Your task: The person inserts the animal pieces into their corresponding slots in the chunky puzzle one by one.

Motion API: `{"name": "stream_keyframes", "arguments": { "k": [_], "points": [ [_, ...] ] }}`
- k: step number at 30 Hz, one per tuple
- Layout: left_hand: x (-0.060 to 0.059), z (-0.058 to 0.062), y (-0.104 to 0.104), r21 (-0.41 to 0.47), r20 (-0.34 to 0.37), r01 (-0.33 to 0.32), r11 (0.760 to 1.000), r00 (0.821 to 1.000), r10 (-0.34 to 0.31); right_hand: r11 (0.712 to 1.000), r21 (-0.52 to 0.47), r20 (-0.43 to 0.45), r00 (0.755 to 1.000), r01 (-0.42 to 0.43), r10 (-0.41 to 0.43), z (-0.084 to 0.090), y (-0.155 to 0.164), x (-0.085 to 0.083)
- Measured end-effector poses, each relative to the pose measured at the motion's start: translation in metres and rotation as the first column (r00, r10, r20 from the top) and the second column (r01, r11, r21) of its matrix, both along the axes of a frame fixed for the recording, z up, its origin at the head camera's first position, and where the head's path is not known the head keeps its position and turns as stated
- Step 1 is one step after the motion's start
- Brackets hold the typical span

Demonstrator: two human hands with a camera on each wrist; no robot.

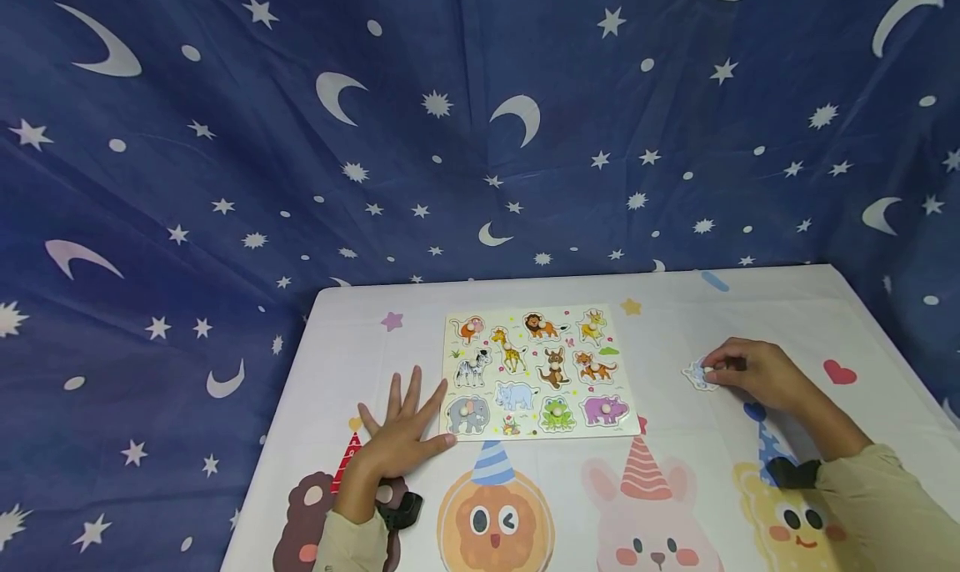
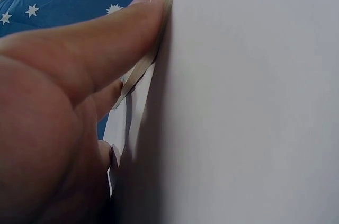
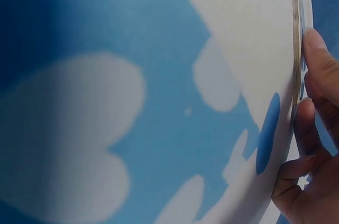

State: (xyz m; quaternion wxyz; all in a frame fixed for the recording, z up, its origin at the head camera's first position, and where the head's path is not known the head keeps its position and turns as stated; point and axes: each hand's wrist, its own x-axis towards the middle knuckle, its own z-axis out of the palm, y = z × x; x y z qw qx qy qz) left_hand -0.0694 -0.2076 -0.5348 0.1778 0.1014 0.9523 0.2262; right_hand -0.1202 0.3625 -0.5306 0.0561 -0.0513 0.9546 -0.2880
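My left hand (image 1: 401,439) lies with its fingers spread at the left edge of a wooden animal puzzle board (image 1: 495,313). In the left wrist view, its thumb (image 2: 127,30) touches the board's edge. Off to the right of the board, my right hand (image 1: 757,376) pinches a light-blue and white puzzle piece (image 1: 697,375), partly hidden by the fingers. The right wrist view shows this piece's wooden edge (image 3: 296,49) side-on, close to the tablecloth. On the board, the light-blue rhino picture (image 1: 515,396) shows no knob, unlike the hippo piece (image 1: 604,409) and frog piece (image 1: 557,414).
A white tablecloth (image 1: 360,351) printed with party-hat cartoon figures, stars and hearts covers the table. Behind it and at the left hangs a dark blue curtain (image 1: 420,155) with moons and stars. A black wrist strap (image 1: 405,512) sits on the left wrist.
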Motion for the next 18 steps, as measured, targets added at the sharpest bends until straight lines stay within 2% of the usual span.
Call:
{"name": "stream_keyframes", "arguments": {
  "k": [11, 18],
  "points": [
    [0.0009, -0.0002, 0.0, -0.002, -0.002, 0.002, 1.0, 1.0, -0.002, 1.0, 0.018, 0.073, 0.997, -0.001, -0.001, -0.0034, -0.0034, 0.0026],
    [0.0007, -0.0002, -0.0003, -0.006, -0.003, 0.005, 1.0, 1.0, -0.005, 0.999, 0.025, 0.024, 1.0, -0.02, 0.02, -0.0028, -0.0049, 0.0047]
  ]
}}
